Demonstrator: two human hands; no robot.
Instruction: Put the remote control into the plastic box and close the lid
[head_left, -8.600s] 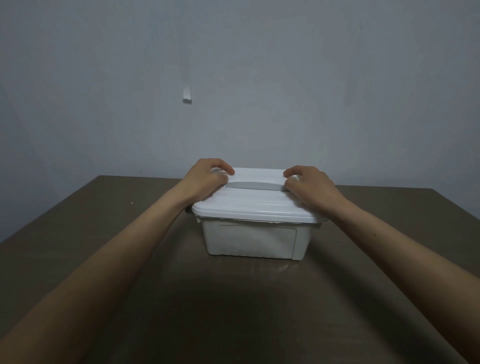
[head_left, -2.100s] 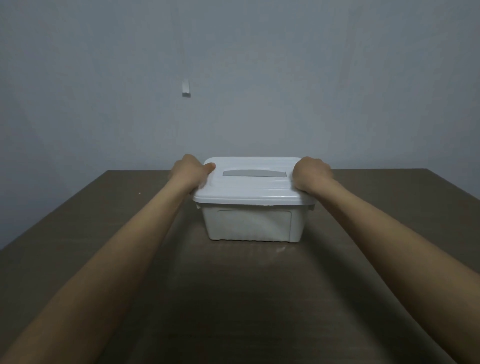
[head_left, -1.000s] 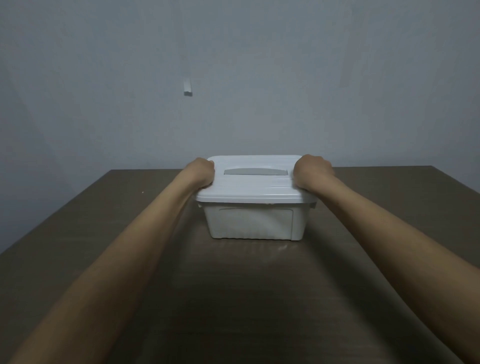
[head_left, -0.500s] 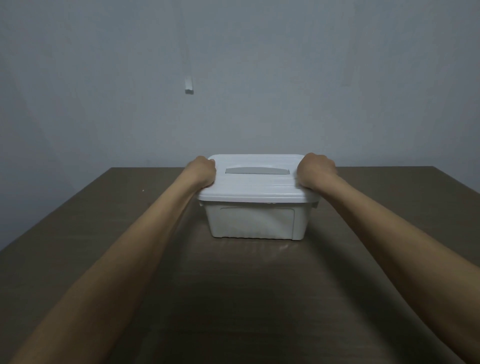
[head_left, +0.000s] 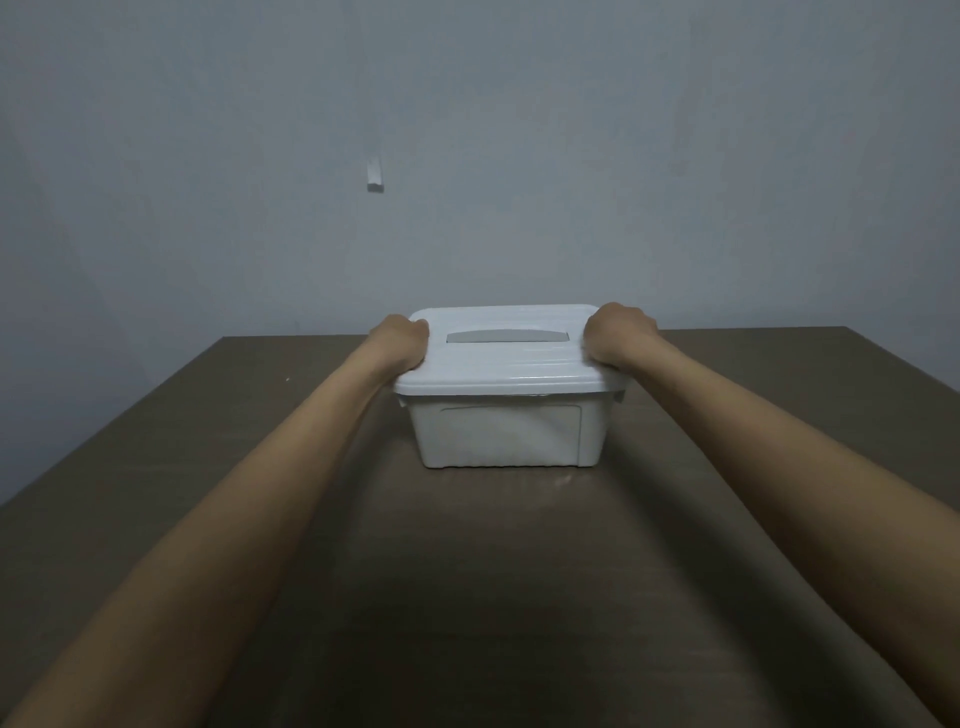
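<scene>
A white plastic box (head_left: 501, 436) stands on the brown table, its white lid (head_left: 506, 369) lying flat on top with a grey handle (head_left: 506, 336) in the middle. My left hand (head_left: 400, 340) is curled over the lid's left edge and my right hand (head_left: 618, 335) over its right edge, both pressing against the box's sides. The remote control is not visible; the box's walls are opaque.
The brown table (head_left: 467, 571) stretches toward me from a grey wall. A small white fitting (head_left: 374, 176) hangs on the wall above and left of the box.
Both hands have stayed clamped on the lid's two ends. The box has drifted slightly to the right in the view; earlier the hands lay on top of the lid near the handle.
</scene>
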